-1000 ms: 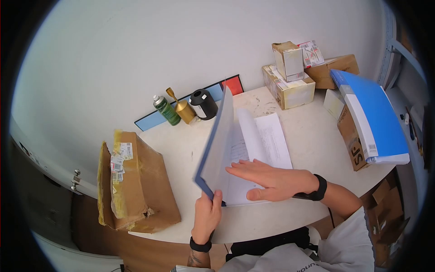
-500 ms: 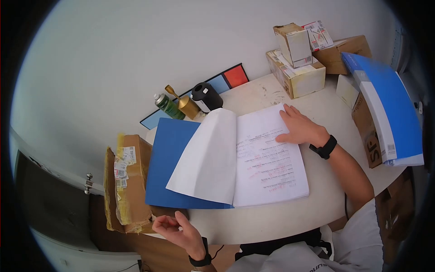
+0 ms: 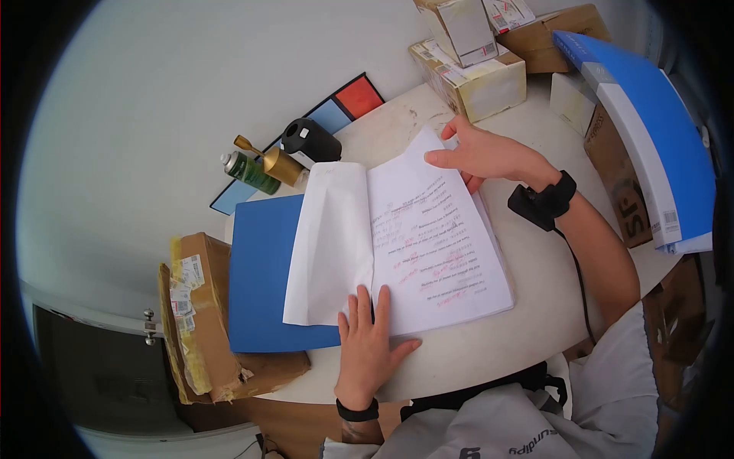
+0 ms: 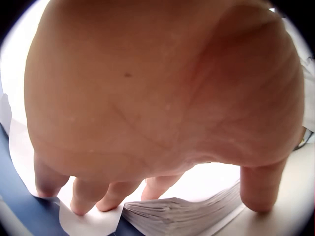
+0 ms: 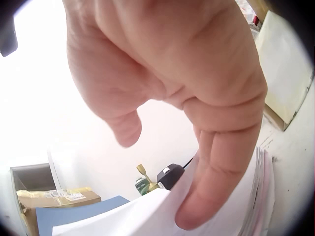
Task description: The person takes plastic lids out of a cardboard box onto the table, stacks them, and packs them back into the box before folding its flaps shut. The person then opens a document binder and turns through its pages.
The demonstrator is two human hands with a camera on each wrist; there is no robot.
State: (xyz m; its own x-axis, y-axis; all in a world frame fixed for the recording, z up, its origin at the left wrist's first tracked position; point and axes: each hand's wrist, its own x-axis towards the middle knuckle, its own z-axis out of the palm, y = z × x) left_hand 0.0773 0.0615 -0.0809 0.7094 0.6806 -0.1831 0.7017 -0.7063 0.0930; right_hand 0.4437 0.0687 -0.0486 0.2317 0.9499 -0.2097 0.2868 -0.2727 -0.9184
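An open blue folder (image 3: 260, 283) lies on the white table with a thick stack of printed pages (image 3: 436, 252) bearing red handwriting. Folded over to the left of the spine is a blank white sheet (image 3: 325, 245). My left hand (image 3: 365, 352) rests with spread fingers on the lower end near the spine, its fingertips on the sheet in the left wrist view. At the stack's top right, my right hand (image 3: 493, 153) has its fingers against the raised page (image 5: 152, 216); its thumb (image 5: 129, 130) stands apart from them.
An opened cardboard box (image 3: 222, 306) stands at the left. Behind the folder are a green can (image 3: 251, 172), a gold holder (image 3: 281, 166) and a black cylinder (image 3: 310, 141). Several parcels (image 3: 489, 84) are piled at the back right, near a large blue binder (image 3: 650, 130).
The tilted blue cover has come down flat on the left, exposing the printed pages. My left hand left the cover and came onto the sheet. My right hand moved to the stack's top right edge.
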